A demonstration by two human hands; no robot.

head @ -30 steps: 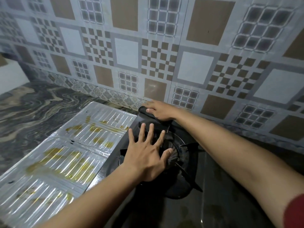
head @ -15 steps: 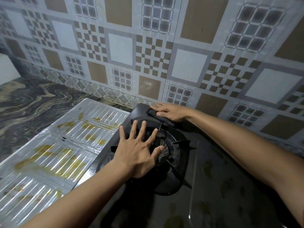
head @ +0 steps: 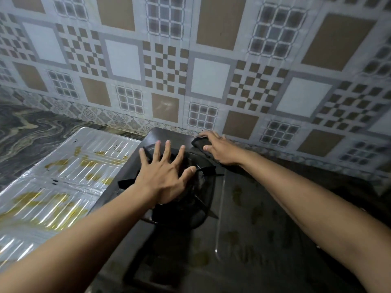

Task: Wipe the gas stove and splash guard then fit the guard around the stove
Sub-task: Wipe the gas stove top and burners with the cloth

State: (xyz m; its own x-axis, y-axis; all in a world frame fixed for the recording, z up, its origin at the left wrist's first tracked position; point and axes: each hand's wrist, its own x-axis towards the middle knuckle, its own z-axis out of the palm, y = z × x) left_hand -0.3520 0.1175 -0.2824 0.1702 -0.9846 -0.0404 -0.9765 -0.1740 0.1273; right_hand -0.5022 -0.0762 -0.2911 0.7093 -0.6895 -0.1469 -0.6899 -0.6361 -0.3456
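Note:
The dark gas stove (head: 243, 225) fills the lower middle, its top marked with yellowish smears. My left hand (head: 167, 176) lies flat with fingers spread on the black burner grate (head: 201, 206). My right hand (head: 220, 149) presses a dark cloth (head: 200, 143) against the stove's far edge, close to the wall. The silver ribbed splash guard (head: 63, 182) lies flat on the counter left of the stove, stained with yellow-brown grease.
A patterned tiled wall (head: 190, 70) rises directly behind the stove. A marbled dark counter (head: 27, 132) extends to the left beyond the guard.
My right hand has slid the cloth rightwards along the stove's back edge. My left hand has stayed spread on the grate. The camera view has shifted a little.

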